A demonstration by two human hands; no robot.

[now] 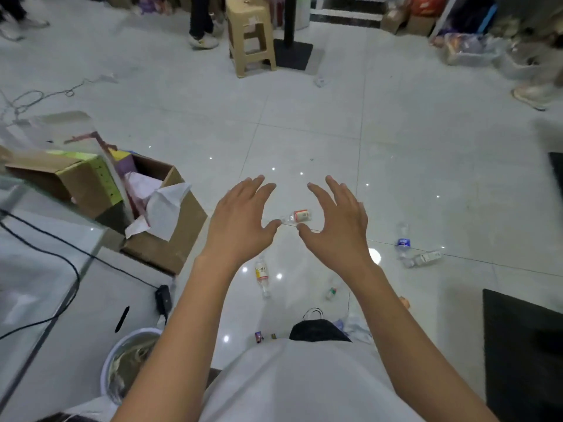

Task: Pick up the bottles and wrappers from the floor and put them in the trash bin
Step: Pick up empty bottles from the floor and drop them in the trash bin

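Clear plastic bottle (297,216) lying crosswise on floor (396,178), neck pointing left

Shirt (298,382): white, plain, smooth cloth.
Mask (316,330): black, soft and creased, just above the shirt's top edge; a thin black loop (313,310) rises from it.
Arms (182,330): bare along all the length that shows, one on each side of the shirt.
Left hand (240,217): bare, beyond the shirt's top-left.
Right hand (338,220): bare, beyond the shirt's top-right.
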